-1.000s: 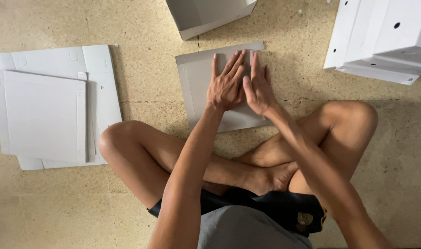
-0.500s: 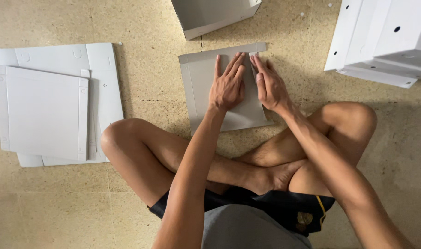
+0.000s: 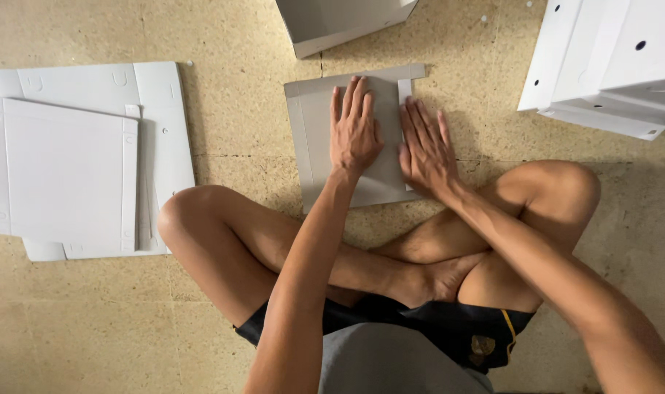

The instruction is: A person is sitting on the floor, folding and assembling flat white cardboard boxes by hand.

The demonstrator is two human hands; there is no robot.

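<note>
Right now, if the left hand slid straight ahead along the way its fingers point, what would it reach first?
The left hand lies flat on the grey folded sheet, fingers pointing away from the body. Going on, it would cross the sheet's far edge, then a strip of floor, and probably meet the open grey box beyond.

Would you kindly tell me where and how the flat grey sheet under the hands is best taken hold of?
Probably by the far edge of the grey sheet, coming from the side away from the knees. It lies flat on the floor, the left hand and right hand cover its middle, and the legs crowd its near edge.
</note>
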